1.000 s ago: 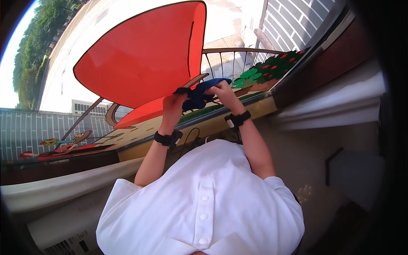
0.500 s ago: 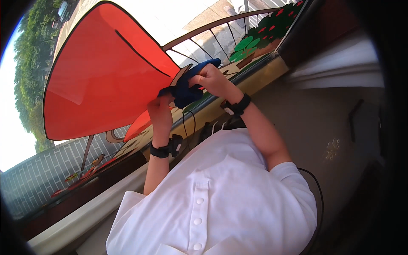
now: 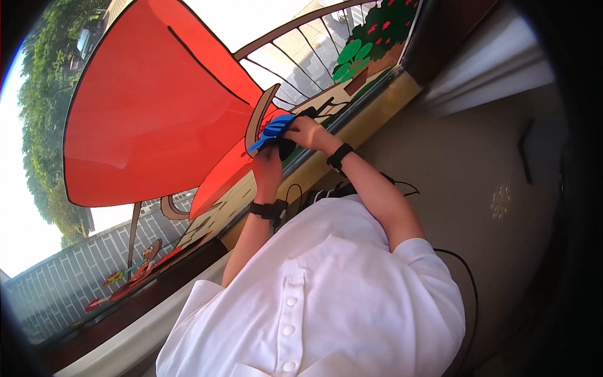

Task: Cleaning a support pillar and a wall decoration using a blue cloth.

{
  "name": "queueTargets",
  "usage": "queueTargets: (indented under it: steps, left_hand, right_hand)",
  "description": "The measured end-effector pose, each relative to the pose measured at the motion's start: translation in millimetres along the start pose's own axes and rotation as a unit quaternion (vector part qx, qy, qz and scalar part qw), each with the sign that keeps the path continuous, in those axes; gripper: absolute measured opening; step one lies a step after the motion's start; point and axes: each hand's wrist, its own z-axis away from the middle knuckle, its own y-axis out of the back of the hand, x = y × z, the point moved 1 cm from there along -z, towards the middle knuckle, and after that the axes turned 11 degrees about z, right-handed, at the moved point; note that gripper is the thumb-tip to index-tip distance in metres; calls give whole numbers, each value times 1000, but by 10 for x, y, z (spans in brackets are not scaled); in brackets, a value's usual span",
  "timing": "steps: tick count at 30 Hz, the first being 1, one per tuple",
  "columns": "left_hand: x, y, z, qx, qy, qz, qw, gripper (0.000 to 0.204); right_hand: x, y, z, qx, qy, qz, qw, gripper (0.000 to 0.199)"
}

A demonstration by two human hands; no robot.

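Observation:
A blue cloth [image 3: 277, 128] hangs bunched between my hands in front of a painted window, bright blue where light catches it and almost black in its shaded folds. My right hand [image 3: 308, 134] pinches it from the right, thumb and fingers closed on the fabric. From below, my left hand [image 3: 268, 164] grips the lower left part; its fingertips are in shade and partly hidden by the cloth. Each wrist wears a black strap with a small device. Whether the cloth touches the glass I cannot tell.
The window carries a large red painted shape [image 3: 157, 113], a brown fence and a green bush [image 3: 386, 28]. A yellowish sill [image 3: 392, 94] runs diagonally below it. White curtains [image 3: 490, 63] hang at right. A black cable [image 3: 468, 276] loops beside my right side.
My hands and the cloth have shifted slightly lower against the window, the left hand also rightward. The cloth is now more gathered and shows bright blue. The view has tilted a little.

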Motion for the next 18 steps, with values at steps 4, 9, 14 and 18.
queueTargets:
  steps: [4, 9, 14, 18]
  left_hand:
    - [682, 639, 207, 42, 25, 42, 998, 27]
    - [1629, 1633, 274, 183, -146, 110, 966, 17]
    - [2627, 2437, 279, 297, -265, 41, 916, 16]
    - [3292, 3068, 189, 358, -458, -143, 801, 22]
  right_hand:
    - [-976, 367, 114, -6, 135, -16, 991, 22]
    - [-2409, 776, 124, -24, 178, -45, 983, 21]
    - [-3446, 1195, 21, -43, 333, -76, 939, 26]
    - [-4275, 1677, 1, 3, 399, 6, 917, 36]
